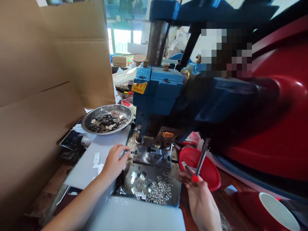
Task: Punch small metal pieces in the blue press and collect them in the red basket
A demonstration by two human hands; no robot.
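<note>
At the left side of the metal die (pixel 152 155) on a blue press (pixel 158 89), the thumb and fingertips of my left hand (pixel 116 160) are pinched close together. Something thin and small shows at their tips, too small to name. My right hand (pixel 201 197) is by a metal lever (pixel 202 158) with a red end; its fingers are stretched leftward and apart, and the red end overlaps the hand. Whether they touch is unclear. Below the die, small shiny bits (pixel 160 191) and several flat metal pieces (pixel 139 194) lie on the press bed.
A steel bowl (pixel 85 126) of flat metal pieces stands at left, near a cardboard wall (pixel 84 64). White cut pieces (pixel 96 160) lie on the pale board (pixel 81 173). A red basket (pixel 215 179) sits right of the die, below a large red wheel guard (pixel 276 122).
</note>
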